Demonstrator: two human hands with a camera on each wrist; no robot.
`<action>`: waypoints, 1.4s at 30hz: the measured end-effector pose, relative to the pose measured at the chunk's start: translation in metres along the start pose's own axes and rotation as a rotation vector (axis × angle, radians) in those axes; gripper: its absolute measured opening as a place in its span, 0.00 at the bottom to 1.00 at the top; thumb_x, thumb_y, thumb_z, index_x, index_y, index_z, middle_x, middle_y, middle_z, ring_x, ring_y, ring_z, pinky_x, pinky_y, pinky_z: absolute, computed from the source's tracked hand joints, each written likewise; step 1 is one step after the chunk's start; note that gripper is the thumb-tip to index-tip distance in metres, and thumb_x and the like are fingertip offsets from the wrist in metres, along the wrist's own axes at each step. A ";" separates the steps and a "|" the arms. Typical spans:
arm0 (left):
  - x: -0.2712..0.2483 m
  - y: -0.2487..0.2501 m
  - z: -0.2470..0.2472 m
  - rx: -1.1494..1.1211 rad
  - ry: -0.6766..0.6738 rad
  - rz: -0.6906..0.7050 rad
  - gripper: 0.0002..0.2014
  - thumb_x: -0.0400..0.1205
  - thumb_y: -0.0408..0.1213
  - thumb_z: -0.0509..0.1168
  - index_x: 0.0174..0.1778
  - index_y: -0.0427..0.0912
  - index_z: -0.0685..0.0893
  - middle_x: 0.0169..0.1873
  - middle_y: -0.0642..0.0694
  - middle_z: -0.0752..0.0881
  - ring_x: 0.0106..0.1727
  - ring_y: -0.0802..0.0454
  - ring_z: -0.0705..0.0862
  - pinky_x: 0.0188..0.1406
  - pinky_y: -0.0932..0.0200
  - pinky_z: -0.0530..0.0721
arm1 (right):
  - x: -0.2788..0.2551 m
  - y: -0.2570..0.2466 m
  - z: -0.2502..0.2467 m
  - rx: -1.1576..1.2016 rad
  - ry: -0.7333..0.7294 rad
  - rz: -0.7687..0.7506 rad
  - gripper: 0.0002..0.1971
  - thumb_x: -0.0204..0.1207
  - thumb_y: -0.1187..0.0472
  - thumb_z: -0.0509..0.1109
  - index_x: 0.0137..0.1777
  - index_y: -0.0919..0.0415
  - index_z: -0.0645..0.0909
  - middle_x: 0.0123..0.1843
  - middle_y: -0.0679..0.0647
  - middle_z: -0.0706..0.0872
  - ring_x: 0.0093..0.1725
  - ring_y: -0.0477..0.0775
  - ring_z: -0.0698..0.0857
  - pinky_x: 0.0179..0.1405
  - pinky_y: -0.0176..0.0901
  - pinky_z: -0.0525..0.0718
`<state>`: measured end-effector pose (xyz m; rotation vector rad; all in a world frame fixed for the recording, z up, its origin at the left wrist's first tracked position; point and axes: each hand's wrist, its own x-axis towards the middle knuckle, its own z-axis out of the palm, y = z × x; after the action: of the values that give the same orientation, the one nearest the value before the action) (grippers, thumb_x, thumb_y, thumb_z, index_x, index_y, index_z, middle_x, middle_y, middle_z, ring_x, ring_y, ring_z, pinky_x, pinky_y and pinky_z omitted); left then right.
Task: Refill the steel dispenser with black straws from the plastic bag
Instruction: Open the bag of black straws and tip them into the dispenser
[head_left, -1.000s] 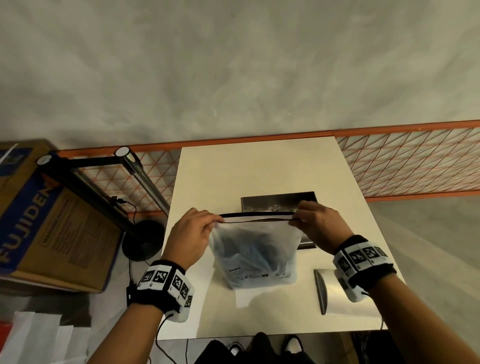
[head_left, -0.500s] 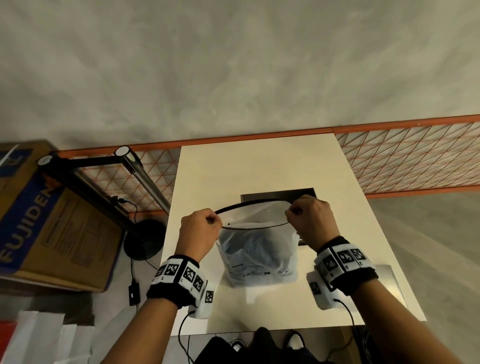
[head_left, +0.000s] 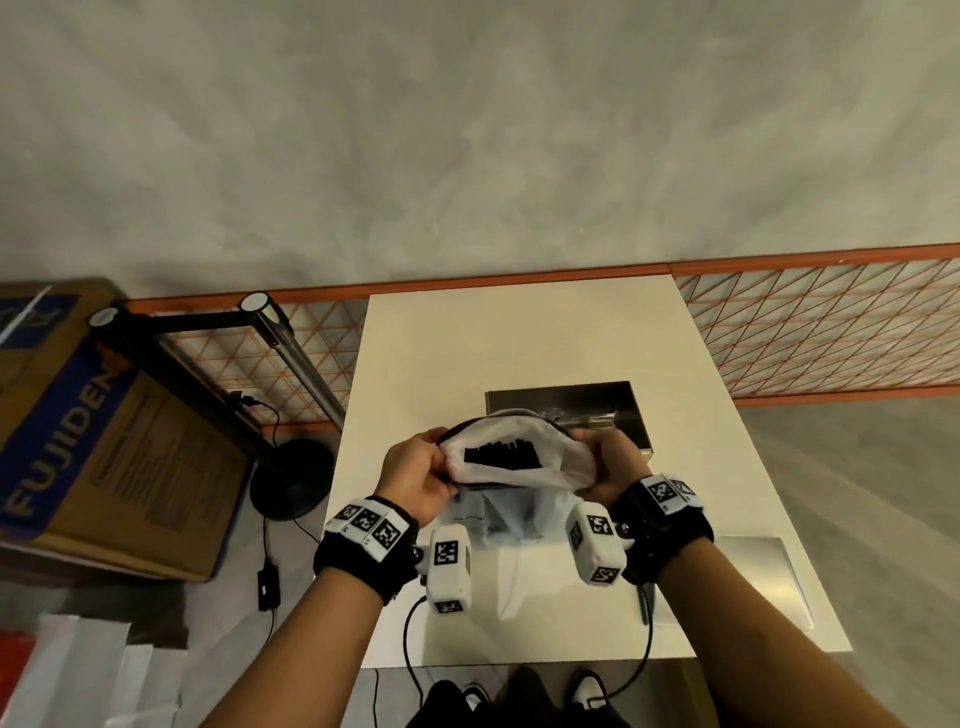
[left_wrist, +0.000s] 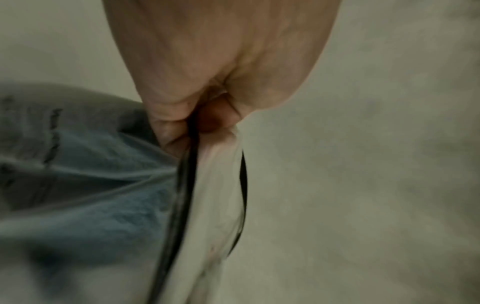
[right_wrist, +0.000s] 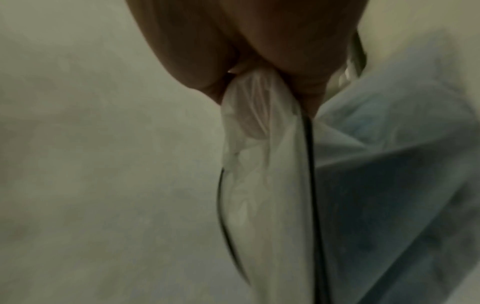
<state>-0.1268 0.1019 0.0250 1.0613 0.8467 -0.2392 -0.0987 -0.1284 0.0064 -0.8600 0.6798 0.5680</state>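
A translucent plastic bag (head_left: 511, 506) with a black zip rim stands on the white table (head_left: 519, 343), its mouth spread wide toward me. Inside, the ends of a bundle of black straws (head_left: 501, 456) show. My left hand (head_left: 415, 470) pinches the rim's left end and my right hand (head_left: 605, 462) pinches its right end. In the left wrist view my fingers (left_wrist: 168, 127) clamp the black rim of the bag (left_wrist: 213, 185). The right wrist view shows the bag (right_wrist: 254, 144) bunched under my fingers (right_wrist: 309, 88). Behind the bag lies the steel dispenser (head_left: 566, 408), open on top.
A flat steel lid (head_left: 763, 577) lies on the table at my right. Left of the table are a black lamp stand (head_left: 291, 478), a cable, and a cardboard box (head_left: 104, 436). An orange mesh fence (head_left: 821, 327) runs behind the table.
Both hands have pulled the bag's rim apart and turned its mouth toward me, so the black straws inside now show. The hands came closer to me and lower.
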 end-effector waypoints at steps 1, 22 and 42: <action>-0.002 -0.003 -0.002 -0.014 -0.002 -0.035 0.27 0.68 0.15 0.48 0.55 0.33 0.85 0.36 0.38 0.83 0.35 0.43 0.79 0.36 0.55 0.75 | 0.000 0.004 -0.002 -0.059 -0.009 -0.005 0.09 0.72 0.65 0.63 0.48 0.62 0.83 0.44 0.61 0.86 0.38 0.61 0.86 0.44 0.49 0.87; 0.011 -0.023 -0.024 0.526 -0.176 0.187 0.22 0.75 0.45 0.82 0.61 0.44 0.84 0.54 0.36 0.92 0.47 0.44 0.84 0.44 0.52 0.82 | 0.017 0.032 -0.017 -1.151 -0.015 -0.536 0.13 0.84 0.51 0.63 0.58 0.54 0.86 0.55 0.54 0.89 0.57 0.56 0.85 0.62 0.49 0.79; 0.035 -0.043 -0.023 0.238 -0.238 0.042 0.07 0.83 0.32 0.72 0.51 0.33 0.92 0.42 0.36 0.92 0.38 0.44 0.90 0.42 0.55 0.87 | 0.038 0.049 -0.014 -1.285 0.033 -0.372 0.19 0.87 0.53 0.58 0.72 0.56 0.80 0.69 0.59 0.84 0.70 0.60 0.80 0.69 0.44 0.73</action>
<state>-0.1391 0.1075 -0.0340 1.2429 0.5908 -0.4297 -0.1117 -0.1074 -0.0523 -2.1376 0.0857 0.6259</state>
